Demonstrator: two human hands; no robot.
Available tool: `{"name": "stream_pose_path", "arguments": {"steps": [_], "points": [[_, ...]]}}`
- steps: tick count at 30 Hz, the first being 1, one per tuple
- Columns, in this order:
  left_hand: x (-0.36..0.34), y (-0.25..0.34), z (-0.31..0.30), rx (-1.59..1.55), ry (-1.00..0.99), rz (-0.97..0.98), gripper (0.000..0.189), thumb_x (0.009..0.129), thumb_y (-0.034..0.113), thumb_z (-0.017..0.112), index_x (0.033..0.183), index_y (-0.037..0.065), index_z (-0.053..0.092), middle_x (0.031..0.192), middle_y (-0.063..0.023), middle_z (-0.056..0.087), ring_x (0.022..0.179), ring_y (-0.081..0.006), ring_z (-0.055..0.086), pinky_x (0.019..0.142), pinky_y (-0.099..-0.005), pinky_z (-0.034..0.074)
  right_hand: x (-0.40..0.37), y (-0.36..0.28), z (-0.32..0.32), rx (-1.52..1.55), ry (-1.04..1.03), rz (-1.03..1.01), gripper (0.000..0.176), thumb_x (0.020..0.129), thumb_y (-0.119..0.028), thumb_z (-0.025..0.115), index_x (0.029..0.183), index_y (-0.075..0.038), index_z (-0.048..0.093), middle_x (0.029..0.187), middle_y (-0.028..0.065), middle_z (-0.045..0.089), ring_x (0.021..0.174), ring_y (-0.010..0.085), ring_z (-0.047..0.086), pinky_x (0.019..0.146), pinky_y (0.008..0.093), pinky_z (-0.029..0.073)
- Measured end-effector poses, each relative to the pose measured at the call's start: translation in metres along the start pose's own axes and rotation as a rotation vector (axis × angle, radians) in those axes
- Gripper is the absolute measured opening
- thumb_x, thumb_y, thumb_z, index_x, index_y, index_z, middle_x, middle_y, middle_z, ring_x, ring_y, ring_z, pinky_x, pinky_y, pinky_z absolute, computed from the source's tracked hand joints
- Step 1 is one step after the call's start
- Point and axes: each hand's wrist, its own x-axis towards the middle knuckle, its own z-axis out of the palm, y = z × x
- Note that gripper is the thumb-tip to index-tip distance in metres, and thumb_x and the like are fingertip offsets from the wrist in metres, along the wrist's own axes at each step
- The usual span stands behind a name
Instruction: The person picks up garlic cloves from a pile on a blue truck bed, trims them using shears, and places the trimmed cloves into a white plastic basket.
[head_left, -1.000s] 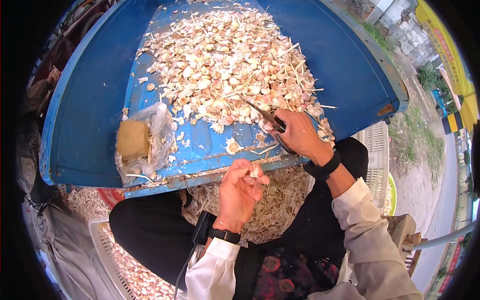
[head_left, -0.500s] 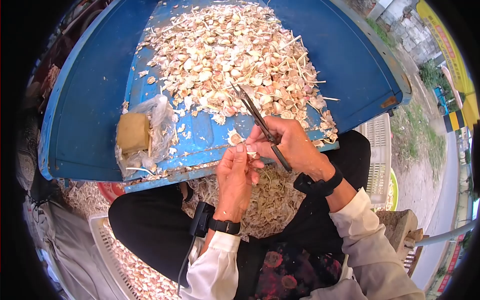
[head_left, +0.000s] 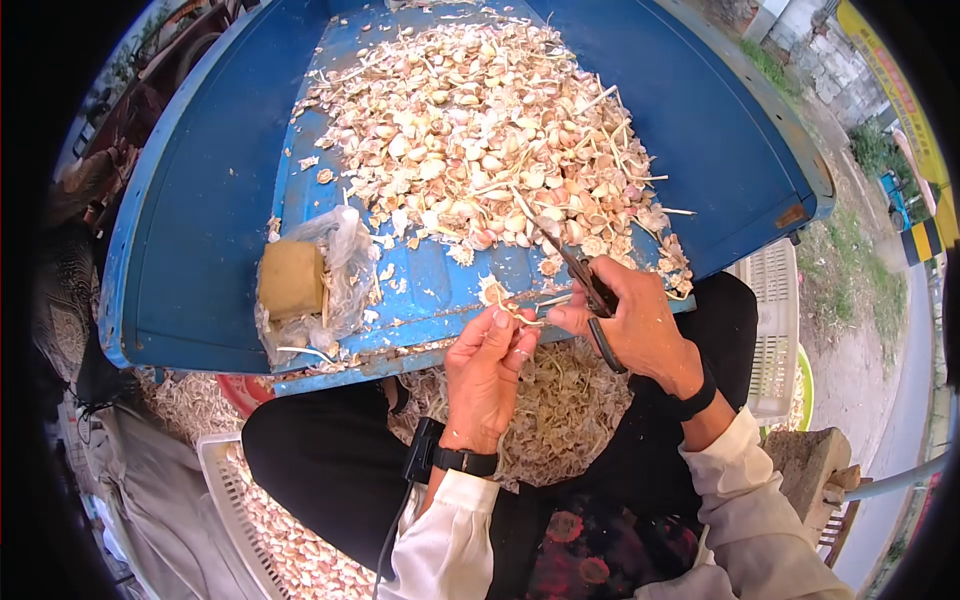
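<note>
- Head view, hands: the left hand [head_left: 487, 365] was closed to a narrow pinch at the near edge of the blue metal bed [head_left: 200, 220], with a garlic clove [head_left: 522, 314] nipped at its fingertips. The clove was small and mostly covered, so its condition could not be told.
- Head view, hands: the right hand [head_left: 640, 325] was wrapped around the handles of the scissors [head_left: 578, 268], while its thumb and forefinger were brought against the same clove. The blades were seen lying together, pointed up toward the pile of garlic cloves [head_left: 480, 130].
- Head view, change: 1 s earlier the right hand had been out at the edge of the pile and the left hand had been held alone, lower, over the lap. By 0.5 s earlier the 2 hands had been brought together, and they were kept joined here, a little higher against the bed's edge.
- Head view, meaning: reaching was judged to be over; the clove was being worked by both hands with the scissors parked in the palm, not cutting.
- Head view, surroundings: a tan block in a clear plastic bag [head_left: 291, 280] was left untouched, well apart to the left. A heap of peelings [head_left: 560, 400] was seen below the hands, and a white plastic crate [head_left: 225, 480] beside the knee.
</note>
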Motion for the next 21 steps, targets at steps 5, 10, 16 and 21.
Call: {"name": "stream_pose_path", "arguments": {"steps": [5, 10, 16, 21], "points": [[-0.003, -0.003, 0.001, 0.031, 0.012, 0.06, 0.024, 0.091, 0.006, 0.064, 0.114, -0.003, 0.061, 0.098, -0.0118, 0.068, 0.083, -0.0189, 0.067, 0.073, -0.0275, 0.058, -0.026, 0.011, -0.009, -0.375, -0.139, -0.136, 0.054, 0.069, -0.053, 0.078, 0.075, -0.003, 0.058, 0.072, 0.011, 0.061, 0.074, 0.031, 0.062, 0.061, 0.0413, 0.047], [-0.007, -0.005, -0.003, 0.112, -0.051, 0.09, 0.029, 0.091, 0.005, 0.065, 0.118, -0.004, 0.06, 0.098, -0.0118, 0.067, 0.084, -0.0186, 0.067, 0.071, -0.0259, 0.056, -0.025, 0.014, -0.007, -0.449, -0.19, -0.125, 0.053, 0.072, -0.052, 0.076, 0.073, -0.002, 0.06, 0.062, 0.0141, 0.061, 0.061, 0.0325, 0.063, 0.056, 0.0416, 0.047], [-0.011, -0.009, 0.008, 0.151, -0.13, 0.175, 0.021, 0.093, 0.009, 0.063, 0.112, 0.0, 0.062, 0.095, -0.0087, 0.066, 0.074, -0.012, 0.06, 0.063, -0.0211, 0.05, -0.025, 0.024, -0.002, -0.022, -0.371, -0.036, 0.049, 0.076, -0.044, 0.076, 0.07, 0.001, 0.059, 0.056, 0.0153, 0.055, 0.05, 0.0274, 0.055, 0.052, 0.0386, 0.043], [-0.006, 0.001, -0.005, -0.028, -0.221, -0.001, 0.016, 0.096, 0.018, 0.06, 0.103, 0.004, 0.058, 0.091, -0.0086, 0.064, 0.068, -0.0088, 0.056, 0.051, -0.0178, 0.043, 0.029, 0.041, 0.003, 0.029, 0.033, -0.033, 0.039, 0.075, -0.03, 0.081, 0.08, 0.001, 0.057, 0.057, 0.011, 0.054, 0.05, 0.0188, 0.054, 0.049, 0.0336, 0.041]]}}
